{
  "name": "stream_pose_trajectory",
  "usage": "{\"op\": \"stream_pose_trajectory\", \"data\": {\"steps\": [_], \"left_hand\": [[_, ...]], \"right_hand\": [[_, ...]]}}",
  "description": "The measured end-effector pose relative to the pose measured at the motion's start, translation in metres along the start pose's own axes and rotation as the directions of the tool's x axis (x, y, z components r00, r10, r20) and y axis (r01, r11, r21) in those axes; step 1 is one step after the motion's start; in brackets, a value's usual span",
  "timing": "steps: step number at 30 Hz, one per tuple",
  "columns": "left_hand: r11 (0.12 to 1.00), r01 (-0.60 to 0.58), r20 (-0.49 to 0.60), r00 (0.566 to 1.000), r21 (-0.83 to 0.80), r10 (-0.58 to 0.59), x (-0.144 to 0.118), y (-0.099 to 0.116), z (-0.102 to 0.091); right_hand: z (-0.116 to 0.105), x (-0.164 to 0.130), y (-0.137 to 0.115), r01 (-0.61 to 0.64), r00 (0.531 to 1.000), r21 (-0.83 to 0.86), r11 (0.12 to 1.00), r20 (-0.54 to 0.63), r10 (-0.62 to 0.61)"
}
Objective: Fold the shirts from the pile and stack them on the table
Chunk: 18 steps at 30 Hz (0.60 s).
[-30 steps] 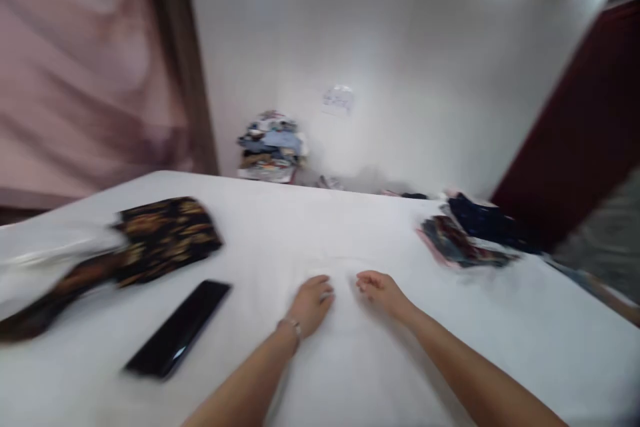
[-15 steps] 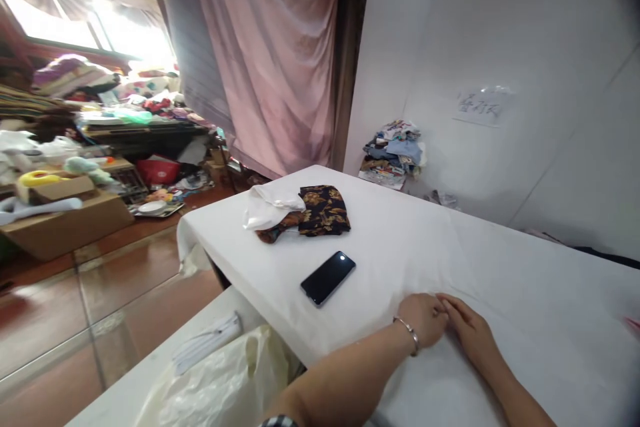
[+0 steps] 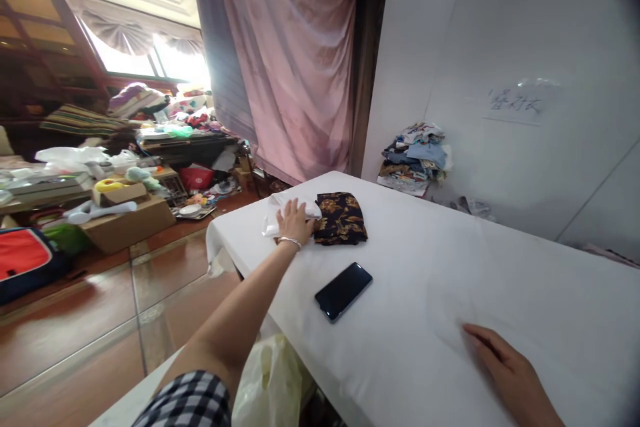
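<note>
My left hand point(image 3: 296, 221), with a bracelet at the wrist, reaches out over a piece of white cloth point(image 3: 274, 217). Its fingers are spread on or just above the cloth, and part of the cloth is hidden under them. Touching the cloth's right side is a folded black fabric with a gold leaf pattern point(image 3: 343, 219). A dark phone point(image 3: 344, 291) lies screen up nearer to me. Over the table's right part is my right hand point(image 3: 503, 360), slightly blurred, its fingers stretched out and holding nothing.
All this is on a table with a white cover point(image 3: 415, 247). Below its left edge hangs a plastic bag point(image 3: 270, 380). A clothes pile point(image 3: 417, 153) stands by the wall beyond. Cardboard boxes point(image 3: 133, 223) and clutter fill the floor at left.
My hands were together over the table and have come apart. The left has gone forward and left to the white cloth; the right stays at the right. The view has swung left.
</note>
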<state>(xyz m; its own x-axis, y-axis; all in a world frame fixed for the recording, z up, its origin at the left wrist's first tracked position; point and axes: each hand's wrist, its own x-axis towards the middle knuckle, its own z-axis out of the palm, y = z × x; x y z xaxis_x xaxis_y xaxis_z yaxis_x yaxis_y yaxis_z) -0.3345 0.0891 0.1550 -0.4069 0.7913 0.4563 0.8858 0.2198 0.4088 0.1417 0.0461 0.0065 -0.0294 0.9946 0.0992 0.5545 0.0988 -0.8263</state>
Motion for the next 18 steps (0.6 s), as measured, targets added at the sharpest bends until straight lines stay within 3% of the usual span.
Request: {"op": "stream_pose_trajectory", "data": {"steps": [3,6,10,15,18], "left_hand": [[0.958,0.148,0.035,0.986,0.247,-0.162,0.017,-0.04,0.006],[0.938,0.197,0.082,0.97,0.285,-0.229,0.026,-0.06,0.015],[0.937,0.219,0.103,0.961,0.273,-0.255,0.038,-0.059,0.018],[0.94,0.196,0.213,0.942,0.279,-0.26,0.05,-0.05,0.018],[0.929,0.226,0.207,0.934,0.292,-0.292,0.059,-0.047,0.017]], "right_hand": [[0.002,0.001,0.003,-0.005,1.0,0.01,1.0,-0.008,0.005],[0.003,0.0,0.002,0.0,1.0,0.021,1.0,-0.03,0.001],[0.001,-0.001,-0.002,0.004,0.999,0.023,1.0,-0.039,-0.003],[-0.001,-0.002,-0.006,-0.018,0.999,0.037,0.999,-0.046,0.02],[-0.001,-0.002,-0.007,-0.023,0.999,0.049,0.999,-0.037,0.025]]}}
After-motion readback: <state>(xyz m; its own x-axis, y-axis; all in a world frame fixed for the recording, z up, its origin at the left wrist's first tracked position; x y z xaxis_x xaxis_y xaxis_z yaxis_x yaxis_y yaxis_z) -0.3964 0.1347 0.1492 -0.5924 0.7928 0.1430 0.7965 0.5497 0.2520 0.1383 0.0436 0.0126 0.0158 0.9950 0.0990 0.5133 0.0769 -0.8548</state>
